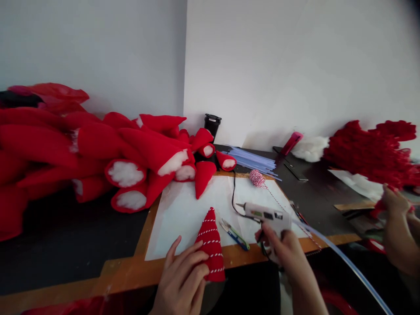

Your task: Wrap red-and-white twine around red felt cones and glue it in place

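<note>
A red felt cone (211,245) wound with red-and-white twine lies at the near edge of the white sheet, its tip pointing away. My left hand (185,271) holds the cone's left side near its base, fingers bent over it. In my right hand (284,245) is a white glue gun (267,214), its nozzle pointing left above the sheet. A long clear glue stick (348,258) trails from its back. Small snips (234,235) with blue and green handles lie between the cone and the gun. A ball of red-and-white twine (257,178) sits farther back.
Stuffed red cones (131,148) are heaped at the left. Bluish glue sticks (251,159) and a black cup (212,124) stand behind the white sheet (183,210). At right are a phone (295,172), white stuffing (310,148), red fabric (364,153) and another person's hands (395,203).
</note>
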A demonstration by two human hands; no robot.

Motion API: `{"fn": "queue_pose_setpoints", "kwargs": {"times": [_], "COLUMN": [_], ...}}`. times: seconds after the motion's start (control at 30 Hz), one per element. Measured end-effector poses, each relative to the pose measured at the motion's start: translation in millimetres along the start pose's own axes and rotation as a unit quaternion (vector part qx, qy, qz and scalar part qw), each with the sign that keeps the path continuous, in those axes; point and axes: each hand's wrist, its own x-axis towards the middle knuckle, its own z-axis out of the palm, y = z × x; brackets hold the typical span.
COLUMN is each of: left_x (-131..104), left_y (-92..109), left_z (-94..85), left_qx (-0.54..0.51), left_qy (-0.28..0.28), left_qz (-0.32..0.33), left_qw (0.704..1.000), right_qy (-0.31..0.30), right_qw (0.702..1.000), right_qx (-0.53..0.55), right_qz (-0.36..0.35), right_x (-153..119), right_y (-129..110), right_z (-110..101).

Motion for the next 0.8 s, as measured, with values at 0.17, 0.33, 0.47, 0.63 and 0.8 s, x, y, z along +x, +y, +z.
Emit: {"fn": "queue_pose_setpoints", "kwargs": {"times": [0.17, 0.33, 0.47, 0.63, 0.8], "left_x": [1.3, -2.0, -3.7, -7.1, -18.0], "left_y": [3.9, 4.9, 0.9, 0.4, 6.7], "left_z": [1.7, -0.4, -3.7, -12.8, -18.4], "left_qx": [-0.025, -0.018, -0.012, -0.011, -0.016], "left_qy": [0.019, -0.001, 0.001, 0.002, 0.014], "left_qz": [-0.029, -0.026, -0.029, -0.044, -0.077], "left_qw": [0.999, 0.999, 1.000, 0.999, 0.997], "right_qy": [0.019, 0.083, 0.139, 0.177, 0.144], "right_qw": [0.996, 0.970, 0.948, 0.951, 0.976], "right_qx": [-0.079, -0.224, -0.284, -0.252, -0.147], "right_qz": [0.035, 0.037, 0.032, 0.013, -0.067], "right_x": [56.1, 68.4, 61.9, 38.7, 12.0], "right_y": [26.8, 40.6, 46.4, 45.3, 39.5], "right_z": [-27.7, -29.3, -18.9, -11.3, -16.8]}}
